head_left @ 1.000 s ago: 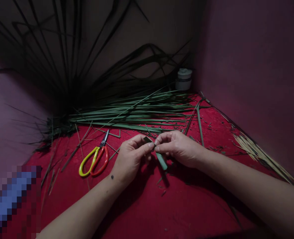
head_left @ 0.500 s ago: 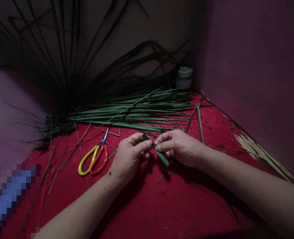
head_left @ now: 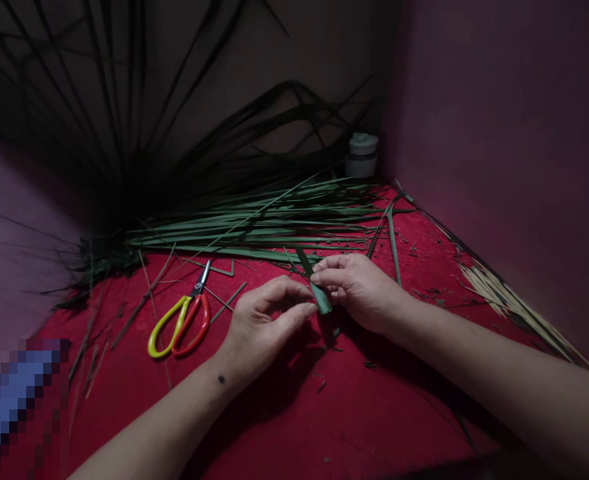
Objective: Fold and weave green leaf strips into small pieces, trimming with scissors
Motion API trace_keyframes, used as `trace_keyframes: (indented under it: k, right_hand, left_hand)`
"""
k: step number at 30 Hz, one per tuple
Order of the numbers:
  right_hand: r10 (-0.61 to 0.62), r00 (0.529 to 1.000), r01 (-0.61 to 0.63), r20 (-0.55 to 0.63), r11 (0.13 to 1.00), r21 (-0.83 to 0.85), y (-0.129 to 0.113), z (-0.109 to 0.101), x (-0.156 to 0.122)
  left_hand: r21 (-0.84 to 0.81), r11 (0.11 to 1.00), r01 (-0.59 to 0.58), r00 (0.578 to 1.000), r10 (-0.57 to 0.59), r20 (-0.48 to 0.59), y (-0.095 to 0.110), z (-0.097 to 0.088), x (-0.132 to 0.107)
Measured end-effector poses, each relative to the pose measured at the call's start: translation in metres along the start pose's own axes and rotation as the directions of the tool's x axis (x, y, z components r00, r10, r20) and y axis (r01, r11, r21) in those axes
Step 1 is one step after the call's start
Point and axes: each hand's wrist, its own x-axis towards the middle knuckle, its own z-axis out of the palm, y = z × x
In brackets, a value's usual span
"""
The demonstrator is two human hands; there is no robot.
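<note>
My right hand [head_left: 357, 287] pinches a short green palm leaf strip [head_left: 321, 299] between thumb and fingers. The strip stands out above and below this grip, and its lower end looks curled and wider. At its left edge, the thumb and forefinger tips of my left hand [head_left: 274, 310] close on the lower part. Both hands are held just over the red cloth [head_left: 274, 427]. To the left of my left hand lie scissors [head_left: 187, 317] with one yellow and one red handle, blades pointing away.
Behind the hands lies a pile of long green leaf strips [head_left: 254, 230]. A white lidded container [head_left: 362, 157] stands in the far corner. Pale thin sticks [head_left: 494, 290] lie along the right wall. Dark leaf fronds [head_left: 124, 120] rise at the back left. Leaf scraps [head_left: 321, 385] dot the cloth.
The leaf strip has turned more upright between my hands. My left fingers have moved from its upper part to its lower edge. The view has shifted slightly to the right.
</note>
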Motion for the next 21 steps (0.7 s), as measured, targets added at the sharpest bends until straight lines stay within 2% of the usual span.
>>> trace_keyframes:
  k: [2,6,8,15,21]
  right_hand:
    - [-0.009,1.0,0.009,-0.016,1.0,-0.01,0.001,0.0,-0.001]
    - [-0.053,0.998,0.052,-0.016,0.997,-0.048,0.003,0.0,-0.002]
    - [-0.066,0.998,0.066,-0.003,0.996,-0.056,0.004,0.0,-0.001]
    - [-0.039,0.999,0.039,0.001,0.998,-0.052,0.003,0.002,-0.003]
    - [-0.076,0.995,0.071,-0.067,0.995,-0.066,0.003,0.004,-0.004]
  left_hand:
    - [-0.037,0.999,0.025,0.999,-0.023,0.049,0.0,0.002,0.0]
    - [-0.227,0.951,0.209,0.974,-0.182,0.133,-0.001,0.008,0.001]
    - [-0.297,0.92,0.256,0.965,-0.222,0.142,-0.002,0.01,0.002]
    - [-0.345,0.903,0.256,0.964,-0.212,0.161,-0.004,0.01,0.004]
    - [-0.322,0.913,0.252,0.962,-0.198,0.191,-0.005,0.007,0.002]
